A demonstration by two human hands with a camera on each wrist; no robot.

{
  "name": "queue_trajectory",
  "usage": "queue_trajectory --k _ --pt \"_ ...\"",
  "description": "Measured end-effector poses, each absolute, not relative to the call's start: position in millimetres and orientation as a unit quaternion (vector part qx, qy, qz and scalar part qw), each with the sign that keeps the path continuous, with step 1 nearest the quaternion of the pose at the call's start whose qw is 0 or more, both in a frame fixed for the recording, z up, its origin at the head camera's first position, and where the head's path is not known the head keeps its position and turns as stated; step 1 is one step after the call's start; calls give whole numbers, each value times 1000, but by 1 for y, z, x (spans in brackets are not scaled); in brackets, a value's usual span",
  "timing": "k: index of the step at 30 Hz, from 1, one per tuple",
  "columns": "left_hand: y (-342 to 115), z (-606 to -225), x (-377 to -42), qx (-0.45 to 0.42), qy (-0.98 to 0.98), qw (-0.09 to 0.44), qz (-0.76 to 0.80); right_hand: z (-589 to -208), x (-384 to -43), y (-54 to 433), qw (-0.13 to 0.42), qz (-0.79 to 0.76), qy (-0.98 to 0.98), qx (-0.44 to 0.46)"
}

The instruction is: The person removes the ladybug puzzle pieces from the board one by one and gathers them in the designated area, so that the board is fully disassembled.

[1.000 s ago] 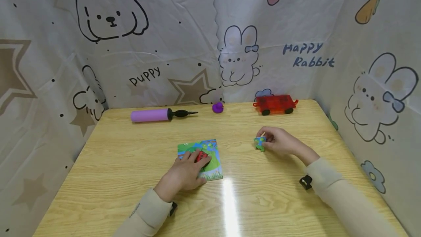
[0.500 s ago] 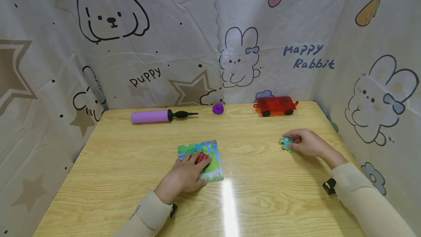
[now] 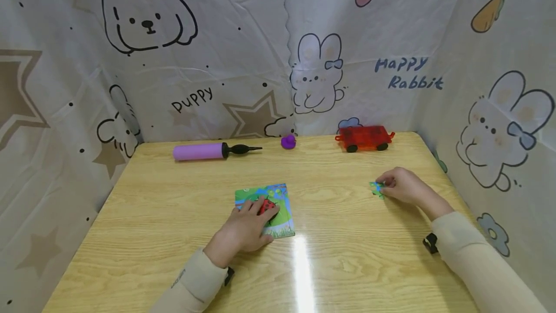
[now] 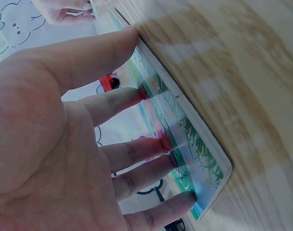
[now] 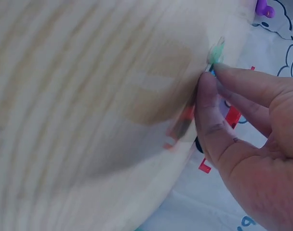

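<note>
My left hand (image 3: 244, 228) rests with fingers (image 4: 133, 152) spread on the ladybug board (image 3: 284, 212), near the middle of the wood-grained tabletop (image 3: 165, 216); my right hand (image 3: 403, 187) pinches a small puzzle piece (image 3: 375, 188) farther right; a white glare (image 3: 303, 272) streaks the near side; printed cloth (image 3: 247, 18) walls the back and both sides

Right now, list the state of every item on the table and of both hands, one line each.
Left hand: spread, fingertips resting on the puzzle
Right hand: pinching the piece
Puzzle: flat on the table, partly covered
Piece: pinched, apart from the puzzle; table contact unclear
Pump: lying on its side, untouched
Duck: upright, untouched
Wagon: upright, untouched
</note>
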State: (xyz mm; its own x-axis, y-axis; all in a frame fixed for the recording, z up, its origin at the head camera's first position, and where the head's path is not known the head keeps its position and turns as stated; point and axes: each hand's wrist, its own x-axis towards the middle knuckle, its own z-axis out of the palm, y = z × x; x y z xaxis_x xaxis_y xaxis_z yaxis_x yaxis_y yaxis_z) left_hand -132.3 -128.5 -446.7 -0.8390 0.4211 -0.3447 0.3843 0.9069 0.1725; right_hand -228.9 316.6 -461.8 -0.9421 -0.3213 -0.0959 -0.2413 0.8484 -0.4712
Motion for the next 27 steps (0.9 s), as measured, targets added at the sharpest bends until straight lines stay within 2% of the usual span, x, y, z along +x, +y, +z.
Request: queue_trajectory --k 7,16,22,27 --pt "-129 -447 -132 213 957 191 53 -459 -230 310 111 -227 959 -126" --pt "-130 -444 -131 210 958 189 56 -453 -230 294 109 -171 971 -128" --pt "-131 -445 -131 216 956 191 53 -451 -229 266 62 -118 984 -118" --pt "-131 -446 -132 219 955 193 57 -453 -233 229 21 -133 978 -157"
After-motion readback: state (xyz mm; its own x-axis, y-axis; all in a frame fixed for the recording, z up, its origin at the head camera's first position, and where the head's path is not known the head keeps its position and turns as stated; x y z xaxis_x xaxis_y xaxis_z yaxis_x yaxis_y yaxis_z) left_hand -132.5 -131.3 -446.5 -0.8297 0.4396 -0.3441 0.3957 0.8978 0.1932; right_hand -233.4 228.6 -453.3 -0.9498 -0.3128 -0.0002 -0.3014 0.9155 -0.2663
